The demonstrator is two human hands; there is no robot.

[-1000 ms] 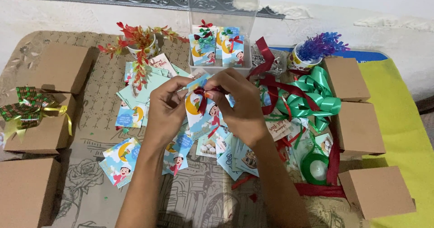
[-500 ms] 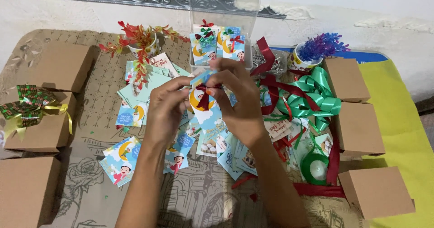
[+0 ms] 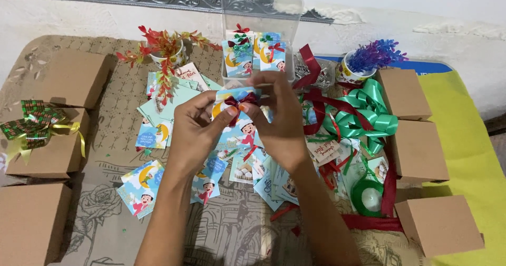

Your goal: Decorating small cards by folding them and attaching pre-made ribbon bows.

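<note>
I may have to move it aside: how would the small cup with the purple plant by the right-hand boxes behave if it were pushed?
The cup with the purple plant looks top-heavy, since the sprigs spread wider than the cup, so it may tip rather than slide. It seems light for its size. The patterned cloth under it could drag, and the red ribbon beside it might snag.

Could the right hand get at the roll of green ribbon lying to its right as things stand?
Probably yes, once freed. The right hand and left hand both pinch a small card with a dark red bow. The green ribbon roll lies uncovered on that side, nothing standing between; only loose red ribbon alongside.
</note>
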